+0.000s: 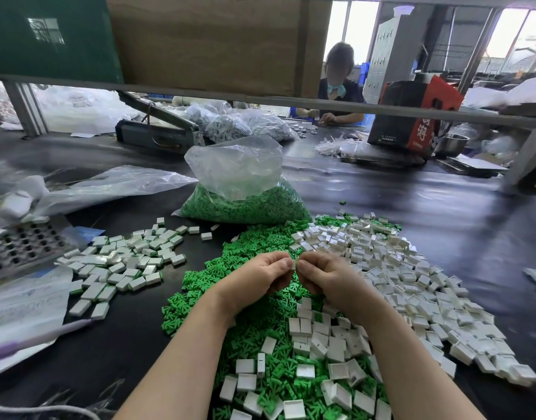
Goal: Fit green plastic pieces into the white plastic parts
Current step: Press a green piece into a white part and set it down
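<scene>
On the dark worktable [442, 225] lie a perforated grey metal tray [21, 247] at left, crumpled clear plastic sheeting [109, 186], a grey lever-arm sealing machine [157, 128], a black-and-red cardboard box [412, 116] and a steel bowl [450, 144].

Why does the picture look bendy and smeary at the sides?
Head view: a wide-angle lens bows the shelf rail and stretches the edges; the plastic sheets at left are blurred, probably by motion; window light glares off the black table; the hands, left and right, and the green pieces stay sharp.
</scene>
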Demonstrator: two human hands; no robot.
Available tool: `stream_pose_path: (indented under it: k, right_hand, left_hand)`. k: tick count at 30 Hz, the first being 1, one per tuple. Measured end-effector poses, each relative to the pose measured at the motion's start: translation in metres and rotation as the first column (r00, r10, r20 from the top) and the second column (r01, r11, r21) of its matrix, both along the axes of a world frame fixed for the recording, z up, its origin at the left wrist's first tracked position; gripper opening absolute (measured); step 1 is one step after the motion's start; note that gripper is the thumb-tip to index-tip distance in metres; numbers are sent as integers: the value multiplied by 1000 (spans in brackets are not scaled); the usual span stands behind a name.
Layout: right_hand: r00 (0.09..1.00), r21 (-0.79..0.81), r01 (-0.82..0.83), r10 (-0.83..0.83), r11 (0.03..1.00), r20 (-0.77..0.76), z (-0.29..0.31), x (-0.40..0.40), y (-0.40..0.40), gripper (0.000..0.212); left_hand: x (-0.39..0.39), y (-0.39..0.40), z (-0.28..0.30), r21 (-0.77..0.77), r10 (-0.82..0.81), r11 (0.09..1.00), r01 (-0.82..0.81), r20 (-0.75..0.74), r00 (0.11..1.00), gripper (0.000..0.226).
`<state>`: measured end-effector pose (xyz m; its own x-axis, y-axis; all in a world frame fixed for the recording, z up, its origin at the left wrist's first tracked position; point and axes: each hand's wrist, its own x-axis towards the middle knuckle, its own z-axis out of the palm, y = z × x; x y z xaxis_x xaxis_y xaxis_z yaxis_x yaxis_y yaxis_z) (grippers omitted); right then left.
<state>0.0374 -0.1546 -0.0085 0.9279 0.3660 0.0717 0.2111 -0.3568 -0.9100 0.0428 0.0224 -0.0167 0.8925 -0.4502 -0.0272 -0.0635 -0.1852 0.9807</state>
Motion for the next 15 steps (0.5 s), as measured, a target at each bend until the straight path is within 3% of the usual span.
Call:
stream_pose_path:
  k: [15]
  right_hand:
    - [999, 9, -21, 21, 1000, -32, -3, -1, -2, 28]
  left_hand:
    - [-3, -1, 4, 78, -25, 997, 24, 8, 1000, 20]
